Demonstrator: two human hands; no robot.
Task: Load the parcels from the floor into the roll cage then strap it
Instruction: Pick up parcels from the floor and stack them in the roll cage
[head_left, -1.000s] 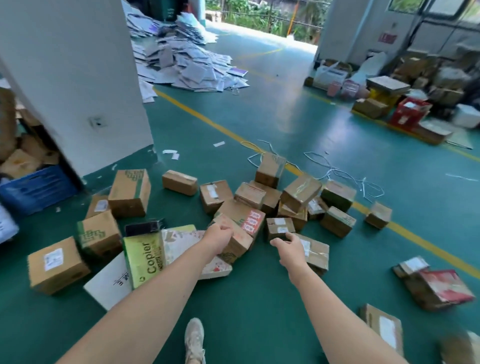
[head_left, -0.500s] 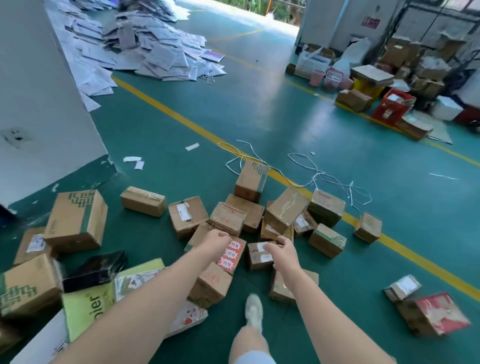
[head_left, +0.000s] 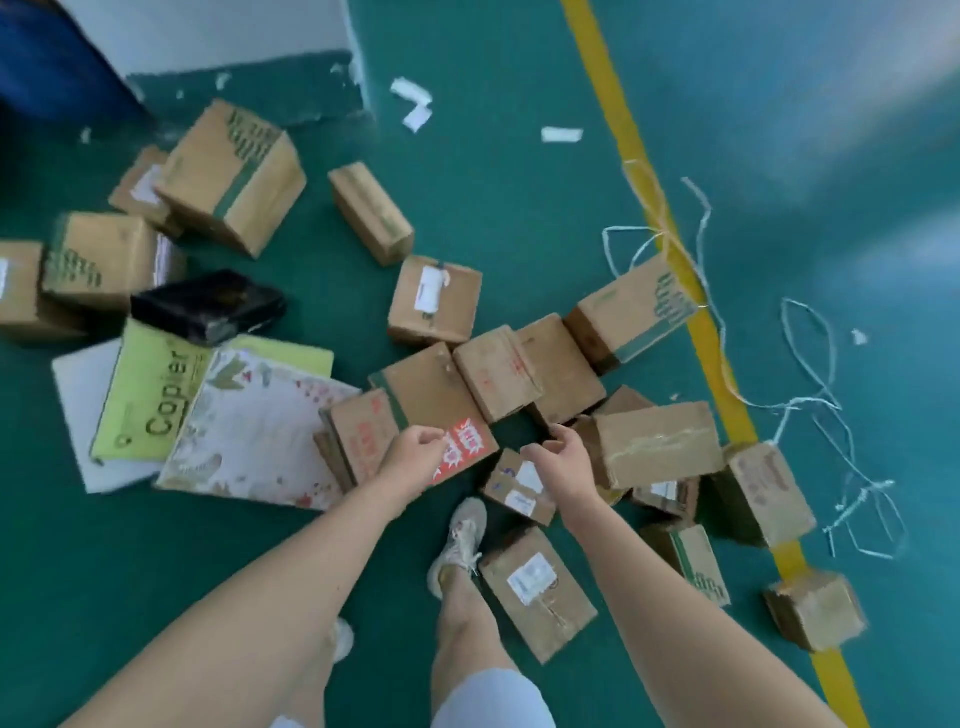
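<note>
Several brown cardboard parcels lie jumbled on the green floor. My left hand (head_left: 415, 453) hovers with loosely curled fingers over a parcel with red stickers (head_left: 431, 400), at its near edge. My right hand (head_left: 558, 457), also loosely curled and empty, is above a small labelled parcel (head_left: 514, 488), beside a long taped parcel (head_left: 657, 441). Another labelled parcel (head_left: 540, 587) lies by my shoe (head_left: 460, 540). No roll cage is in view.
To the left lie a green copier-paper pack (head_left: 156, 395), a flat floral parcel (head_left: 254, 436) and a black parcel (head_left: 208, 304). A white pillar (head_left: 208, 31) and a blue crate (head_left: 47, 62) stand at the back left. Loose white cords (head_left: 810, 364) cross the yellow floor line (head_left: 623, 130).
I have stepped closer and tilted my view down onto the pile. Both hands have come lower and nearer the red-stickered and small labelled parcels; neither has taken hold of anything.
</note>
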